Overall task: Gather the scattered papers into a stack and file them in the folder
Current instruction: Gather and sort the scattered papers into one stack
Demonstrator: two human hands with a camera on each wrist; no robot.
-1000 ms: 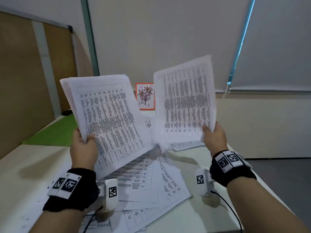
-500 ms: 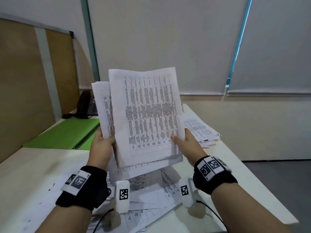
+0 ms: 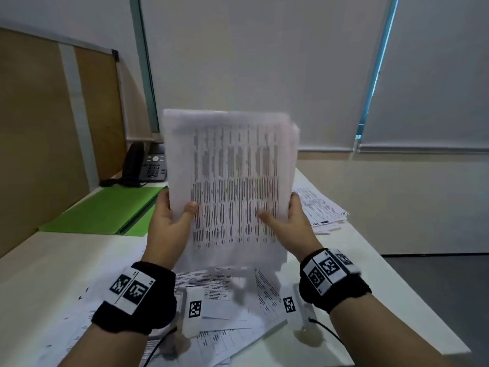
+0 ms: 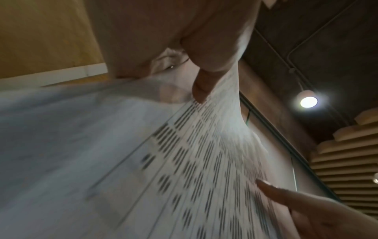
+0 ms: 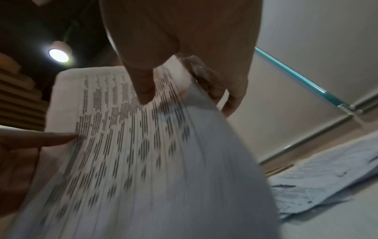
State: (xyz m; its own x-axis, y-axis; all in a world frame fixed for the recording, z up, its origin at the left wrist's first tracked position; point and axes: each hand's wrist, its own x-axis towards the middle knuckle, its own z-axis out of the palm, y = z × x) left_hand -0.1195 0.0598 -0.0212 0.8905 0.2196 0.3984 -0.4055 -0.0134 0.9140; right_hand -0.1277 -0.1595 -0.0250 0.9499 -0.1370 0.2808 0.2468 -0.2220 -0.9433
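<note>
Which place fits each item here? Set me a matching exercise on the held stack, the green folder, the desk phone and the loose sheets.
Things:
1. held stack
2. green folder
3. desk phone
4. loose sheets

Places:
A. lying on the table at the far right
B. upright in the air between the left hand and the right hand
C. flat on the table, left of the hands
D. far left corner, behind the folder

Pairs: 1-B, 2-C, 3-D, 4-A

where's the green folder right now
In the head view the green folder lies on the desk at far left, in front of the phone and left of the held stack.
</note>
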